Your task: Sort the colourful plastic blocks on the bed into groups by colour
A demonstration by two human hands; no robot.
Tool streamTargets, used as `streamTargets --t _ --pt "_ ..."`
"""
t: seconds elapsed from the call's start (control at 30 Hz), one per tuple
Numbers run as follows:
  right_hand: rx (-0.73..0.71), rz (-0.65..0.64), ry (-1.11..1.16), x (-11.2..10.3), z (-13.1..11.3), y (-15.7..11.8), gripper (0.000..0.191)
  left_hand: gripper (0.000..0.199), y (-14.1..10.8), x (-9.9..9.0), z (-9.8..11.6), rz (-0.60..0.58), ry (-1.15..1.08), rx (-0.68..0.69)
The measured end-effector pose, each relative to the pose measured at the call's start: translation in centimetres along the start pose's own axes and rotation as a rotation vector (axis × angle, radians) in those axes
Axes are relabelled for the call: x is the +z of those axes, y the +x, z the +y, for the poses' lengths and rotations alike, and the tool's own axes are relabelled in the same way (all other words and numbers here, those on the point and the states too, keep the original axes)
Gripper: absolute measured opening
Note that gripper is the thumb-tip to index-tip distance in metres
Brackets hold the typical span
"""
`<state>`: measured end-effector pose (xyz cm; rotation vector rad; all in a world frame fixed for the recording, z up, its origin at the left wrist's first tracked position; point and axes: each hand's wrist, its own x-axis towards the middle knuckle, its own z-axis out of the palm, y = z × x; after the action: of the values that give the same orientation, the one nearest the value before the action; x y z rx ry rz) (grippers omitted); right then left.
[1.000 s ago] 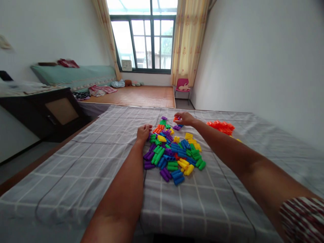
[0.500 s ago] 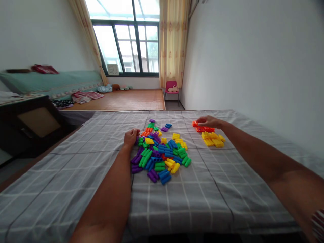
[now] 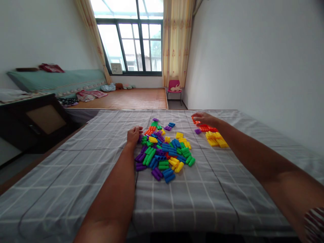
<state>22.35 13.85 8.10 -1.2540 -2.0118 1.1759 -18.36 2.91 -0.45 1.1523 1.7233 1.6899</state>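
My left hand [image 3: 134, 135] rests at the left edge of a pile of plastic tube-shaped building blocks [image 3: 165, 148], its fingers loosely bent and a little apart. A purple block [image 3: 140, 138] lies right by its thumb side. The pile mixes purple, green, blue, yellow and a few orange blocks. Farther right, my right hand [image 3: 204, 118] has its fingers and thumb on an orange block [image 3: 194, 119], partly covering it. Below that hand lie a row of orange blocks [image 3: 209, 128], a single purple block [image 3: 197, 131] and a group of yellow blocks [image 3: 216, 139].
A grey checked cloth [image 3: 177, 202] covers the surface under the blocks. Beyond it are a bed with a brown mat [image 3: 136, 96] and a pink chair [image 3: 174, 88]. A dark cabinet [image 3: 45, 118] stands at the left; a white wall [image 3: 253, 60] rises at the right.
The view has turned slightly left. My right hand has moved left and slightly away with the orange block. A purple block now shows beside the orange row. My left hand's fingers have loosened slightly.
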Motion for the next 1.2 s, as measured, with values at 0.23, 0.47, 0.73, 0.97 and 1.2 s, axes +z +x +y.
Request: streamTargets --t 0.23,0.47,0.73,0.97,1.2 --pt "-0.049 -0.013 -0.388 0.8 2.2 1.1 0.033 0.038 0.0 0.0 -0.1 -0.022 0.01 0.013" --pt "-0.119 -0.033 -0.068 1.8 -0.3 -0.1 0.041 0.038 0.0 0.0 -0.3 -0.016 0.026 0.013" --pt "-0.086 0.106 -0.823 -4.1 3.2 0.5 0.038 0.038 0.7 0.1 -0.9 -0.002 0.035 0.008" --pt "-0.095 0.101 -1.071 -3.3 6.1 -0.3 0.042 0.037 0.4 0.1 -0.7 -0.015 0.031 0.001" --pt "-0.177 0.084 -1.034 -3.5 4.8 -0.2 0.022 0.038 0.1 0.0 -0.3 -0.014 0.027 -0.003"
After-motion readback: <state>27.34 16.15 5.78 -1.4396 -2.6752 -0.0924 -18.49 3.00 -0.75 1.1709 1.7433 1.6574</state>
